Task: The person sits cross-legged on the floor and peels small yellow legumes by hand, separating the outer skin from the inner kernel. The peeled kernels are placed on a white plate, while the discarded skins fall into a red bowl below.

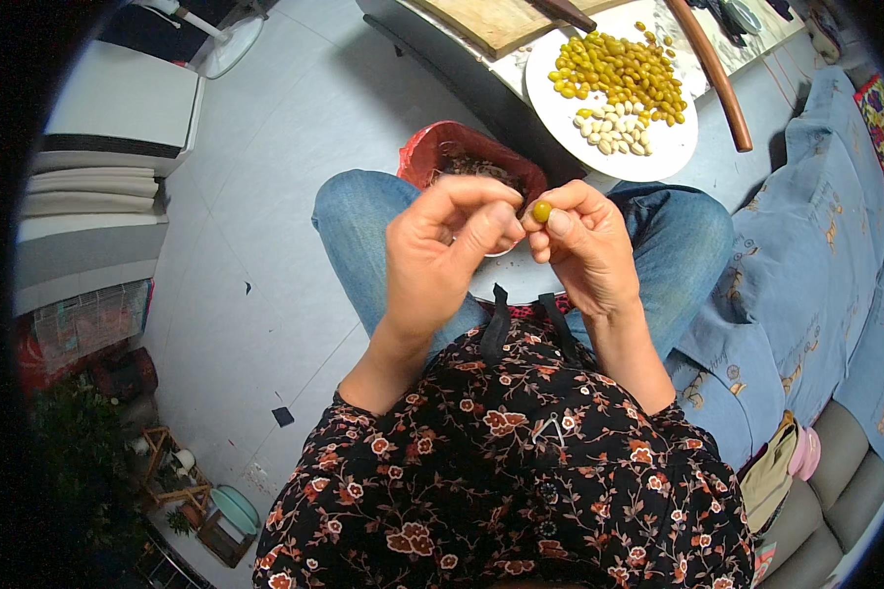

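Between the thumb and forefinger of my right hand is one round yellow-green kernel, apparently a ginkgo nut. My left hand is right beside it, fingertips pinched together. Whether anything small sits in that pinch is hidden. Both hands are over my lap, just on the near side of a bin with a red plastic liner, which has dark scraps in it. Farther off, a white plate carries many peeled yellow-green and brownish kernels, plus a smaller group of pale unshelled nuts on its near side.
The plate stands on a marble-patterned table with a wooden board and a dark wooden handle. A curved wooden bar extends beside the plate. At right is a sofa with a blue cover; a white cabinet stands left.
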Motion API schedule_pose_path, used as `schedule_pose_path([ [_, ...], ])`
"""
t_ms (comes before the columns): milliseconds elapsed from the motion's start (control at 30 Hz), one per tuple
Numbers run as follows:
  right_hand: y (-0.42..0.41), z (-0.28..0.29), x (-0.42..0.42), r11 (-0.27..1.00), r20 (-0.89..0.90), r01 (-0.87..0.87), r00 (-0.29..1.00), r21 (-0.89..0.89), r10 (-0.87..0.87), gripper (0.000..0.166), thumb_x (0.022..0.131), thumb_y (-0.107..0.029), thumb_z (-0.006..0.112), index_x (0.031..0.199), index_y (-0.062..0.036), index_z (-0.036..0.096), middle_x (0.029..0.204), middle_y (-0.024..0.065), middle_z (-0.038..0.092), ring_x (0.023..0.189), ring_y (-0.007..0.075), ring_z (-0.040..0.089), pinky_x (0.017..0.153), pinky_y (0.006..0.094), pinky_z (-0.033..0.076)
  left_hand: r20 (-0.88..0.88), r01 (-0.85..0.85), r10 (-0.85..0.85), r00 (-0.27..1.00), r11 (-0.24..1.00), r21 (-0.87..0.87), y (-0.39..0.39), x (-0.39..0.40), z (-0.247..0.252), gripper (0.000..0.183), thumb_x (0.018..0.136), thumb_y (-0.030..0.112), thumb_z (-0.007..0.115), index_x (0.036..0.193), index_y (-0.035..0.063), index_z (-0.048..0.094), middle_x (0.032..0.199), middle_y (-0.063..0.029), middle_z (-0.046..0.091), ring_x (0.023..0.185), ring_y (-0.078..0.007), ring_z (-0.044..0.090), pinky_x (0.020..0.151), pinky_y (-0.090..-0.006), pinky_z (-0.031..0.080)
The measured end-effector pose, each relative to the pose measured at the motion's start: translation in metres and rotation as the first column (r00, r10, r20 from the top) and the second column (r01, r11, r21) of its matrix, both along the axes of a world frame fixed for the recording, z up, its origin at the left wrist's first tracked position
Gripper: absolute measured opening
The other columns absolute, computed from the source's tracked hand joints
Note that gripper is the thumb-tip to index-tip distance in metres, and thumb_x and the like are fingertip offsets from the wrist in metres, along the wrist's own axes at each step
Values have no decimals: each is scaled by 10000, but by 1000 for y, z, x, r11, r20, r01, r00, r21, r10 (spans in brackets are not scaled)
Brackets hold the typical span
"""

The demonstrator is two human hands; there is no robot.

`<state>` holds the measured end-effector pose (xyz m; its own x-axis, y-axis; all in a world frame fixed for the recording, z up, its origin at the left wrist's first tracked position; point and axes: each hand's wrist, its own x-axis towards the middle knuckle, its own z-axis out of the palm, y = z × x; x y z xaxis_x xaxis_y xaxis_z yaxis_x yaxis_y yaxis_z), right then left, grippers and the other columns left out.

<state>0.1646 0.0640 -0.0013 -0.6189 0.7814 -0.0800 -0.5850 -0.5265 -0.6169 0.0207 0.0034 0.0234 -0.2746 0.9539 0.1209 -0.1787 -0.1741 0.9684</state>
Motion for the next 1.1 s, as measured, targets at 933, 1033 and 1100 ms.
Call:
schedule_pose_path([
  [933,5,0,3,991,279,47,957,128,-81,170,824,-168,643,904,-20,617,805,42,637,662,70,587,577,188,486,-620,-22,192,761,962,272,18,4,0,196,701,-45,677,892,-5,664,818,-91,642,718,-144,611,634,-230,482],
  [1033,8,1,7,1000,216,-27,976,7,25,162,832,-167,632,899,-20,625,777,37,634,623,61,571,560,171,472,-672,24,191,716,955,296,21,4,-1,202,691,-40,686,889,-1,669,790,-90,636,701,-157,609,630,-231,481],
  [1100,15,-6,12,994,134,-107,985,-33,110,162,842,-169,619,897,-17,623,767,34,630,601,58,559,552,166,465,-651,41,161,742,958,284,24,5,1,192,687,-52,685,872,-2,671,785,-81,632,694,-150,603,634,-232,480],
])
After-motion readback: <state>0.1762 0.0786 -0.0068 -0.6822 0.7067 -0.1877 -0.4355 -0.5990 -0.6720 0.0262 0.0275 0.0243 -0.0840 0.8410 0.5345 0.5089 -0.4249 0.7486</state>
